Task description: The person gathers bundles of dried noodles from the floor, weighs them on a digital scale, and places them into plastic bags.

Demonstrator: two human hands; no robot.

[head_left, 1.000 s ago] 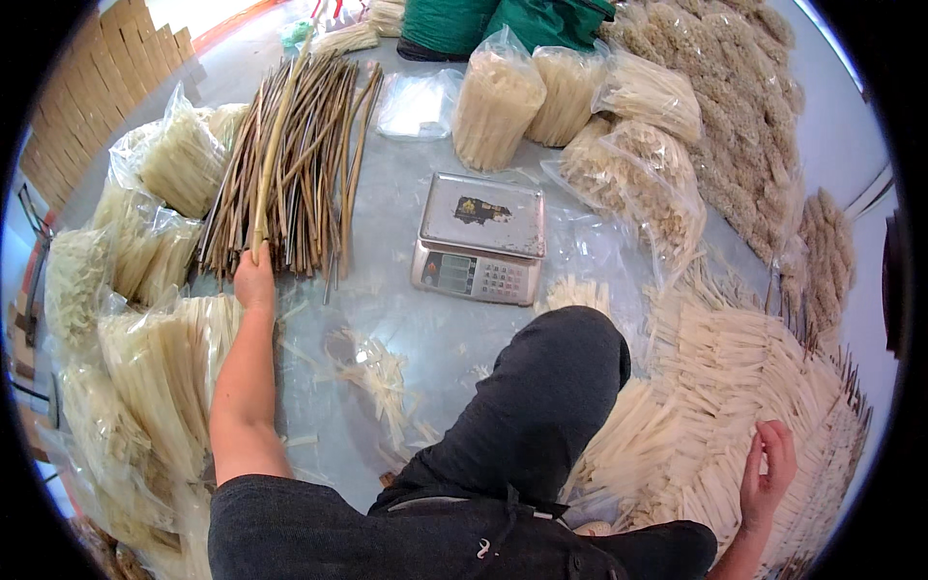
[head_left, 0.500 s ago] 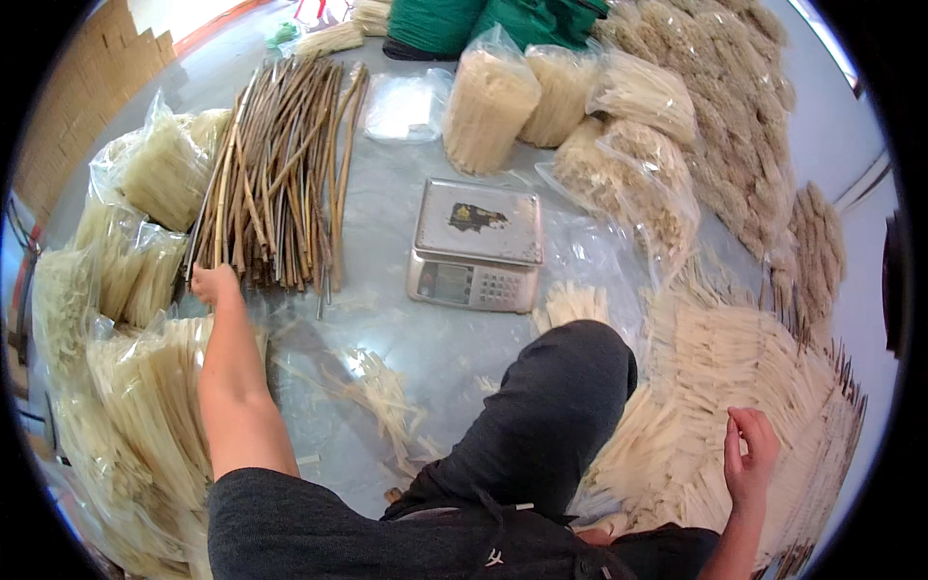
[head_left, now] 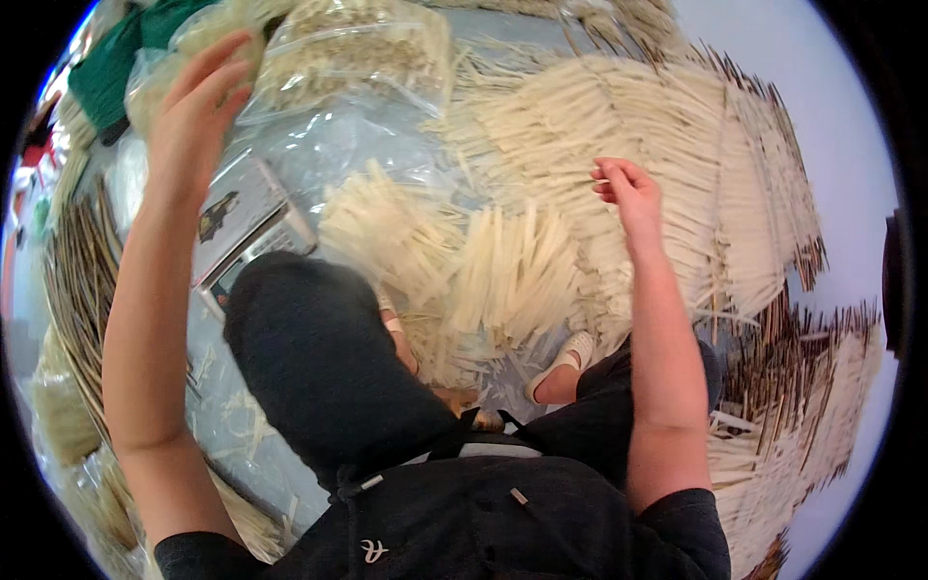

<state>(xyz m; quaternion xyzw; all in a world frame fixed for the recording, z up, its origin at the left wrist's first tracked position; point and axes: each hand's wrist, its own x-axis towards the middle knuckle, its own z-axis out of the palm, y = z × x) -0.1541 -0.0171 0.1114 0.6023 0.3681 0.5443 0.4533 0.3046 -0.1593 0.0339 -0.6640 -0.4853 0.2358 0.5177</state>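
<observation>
Left of the scale [head_left: 255, 201], sticks [head_left: 82, 290] were piled on the floor [head_left: 207, 353]; beyond it, a bag of strips [head_left: 358, 63] was set; to its right, loose strips [head_left: 396, 222] were heaped, with layered strips [head_left: 681, 145] spread farther right.

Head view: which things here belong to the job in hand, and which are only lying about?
Likely in the job:
loose pale strips, nearest the right hand
bagged pale strips, beside the left hand
brown sticks, at far left

Apparently lying about:
green bag, upper left
scale, with neither hand on it
</observation>
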